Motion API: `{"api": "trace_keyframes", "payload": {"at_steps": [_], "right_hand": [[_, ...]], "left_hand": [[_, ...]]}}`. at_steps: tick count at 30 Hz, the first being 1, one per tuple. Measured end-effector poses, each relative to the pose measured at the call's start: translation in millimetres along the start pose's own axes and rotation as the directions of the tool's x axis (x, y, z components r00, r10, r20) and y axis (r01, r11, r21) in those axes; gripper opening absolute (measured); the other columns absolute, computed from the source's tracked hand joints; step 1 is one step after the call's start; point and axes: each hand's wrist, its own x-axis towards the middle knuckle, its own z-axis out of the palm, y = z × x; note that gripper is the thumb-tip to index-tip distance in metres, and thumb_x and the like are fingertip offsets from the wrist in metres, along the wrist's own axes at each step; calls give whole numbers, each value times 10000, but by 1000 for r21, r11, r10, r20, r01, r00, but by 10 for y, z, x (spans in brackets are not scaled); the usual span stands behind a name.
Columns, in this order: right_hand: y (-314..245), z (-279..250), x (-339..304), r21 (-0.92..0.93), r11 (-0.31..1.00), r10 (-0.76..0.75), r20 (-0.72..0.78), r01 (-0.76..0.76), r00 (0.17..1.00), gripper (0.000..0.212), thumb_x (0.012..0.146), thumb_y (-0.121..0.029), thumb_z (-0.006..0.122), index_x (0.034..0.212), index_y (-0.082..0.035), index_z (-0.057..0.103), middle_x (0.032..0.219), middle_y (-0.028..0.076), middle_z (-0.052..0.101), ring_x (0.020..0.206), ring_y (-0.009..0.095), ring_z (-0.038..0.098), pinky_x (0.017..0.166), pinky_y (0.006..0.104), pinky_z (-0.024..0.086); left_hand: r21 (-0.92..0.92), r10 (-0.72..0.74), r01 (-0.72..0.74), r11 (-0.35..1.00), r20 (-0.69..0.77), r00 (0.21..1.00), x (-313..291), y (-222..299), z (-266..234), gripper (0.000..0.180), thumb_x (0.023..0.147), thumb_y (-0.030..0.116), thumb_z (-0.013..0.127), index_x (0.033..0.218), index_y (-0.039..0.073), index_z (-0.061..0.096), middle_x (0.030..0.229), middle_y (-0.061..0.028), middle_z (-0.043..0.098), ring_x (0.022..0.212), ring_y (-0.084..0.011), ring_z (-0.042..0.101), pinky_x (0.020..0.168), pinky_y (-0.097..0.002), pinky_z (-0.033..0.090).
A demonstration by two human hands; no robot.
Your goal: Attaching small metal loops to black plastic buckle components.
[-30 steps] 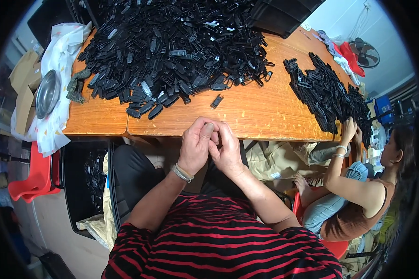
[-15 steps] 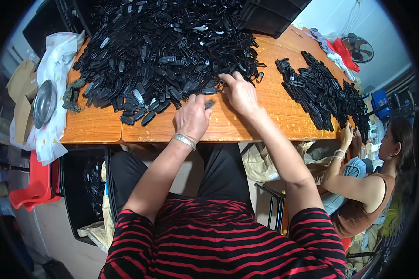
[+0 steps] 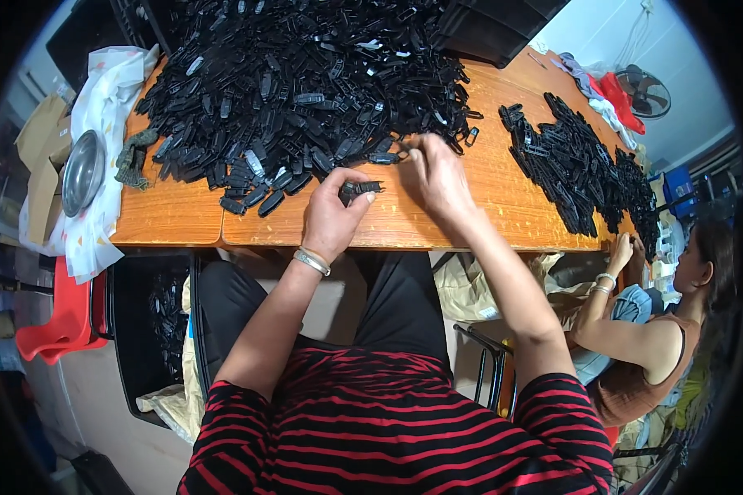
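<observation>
My left hand (image 3: 336,213) is closed around a small black plastic part (image 3: 362,190), its toothed end sticking out past the thumb toward the right. It hovers over the table's near side, just below a large heap of similar black plastic parts (image 3: 281,107). My right hand (image 3: 439,177), slightly blurred, has thumb and fingers pinched at the heap's lower right edge. A thin dark piece (image 3: 402,148) shows at those fingertips; its exact shape is unclear.
A second pile of black parts (image 3: 553,165) lies to the right, where a co-worker (image 3: 644,346) handles pieces. A black crate (image 3: 499,29) stands at the back. Farther left are a round lid-like dish (image 3: 83,173) and a dark cloth (image 3: 134,157). Below left stands a black bin (image 3: 132,330).
My left hand has drawn slightly back from the heap and turned, showing more of the part it holds. My right hand has shifted a little right, its fingers now pinched.
</observation>
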Motion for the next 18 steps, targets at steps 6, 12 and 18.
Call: {"api": "trace_keyframes", "payload": {"at_steps": [6,12,18], "right_hand": [[-506,52,-382,517,845,137,31,-134,990,201,948,-128,586,1114,-14,575,747,58,609,619,111,566,582,267,471],[-517,177,-506,638,726,215,143,-256,966,286,915,-85,636,1179,-9,557,778,-2,612,624,51,553,560,210,461],[-613,127,-513,595,790,153,48,-152,987,332,913,-73,636,1227,-1,557,797,15,625,654,58,587,592,209,486]], "left_hand": [[-557,-276,302,773,132,952,-87,141,-38,193,855,56,697,1030,46,618,877,31,621,726,-60,548,668,-199,445],[-783,-320,286,553,117,940,-190,76,30,217,887,122,688,1080,53,615,860,29,615,686,-39,517,616,-174,419],[-751,-290,268,604,106,951,-191,82,-11,296,905,149,668,1174,47,602,874,25,626,643,-41,526,576,-183,427]]}}
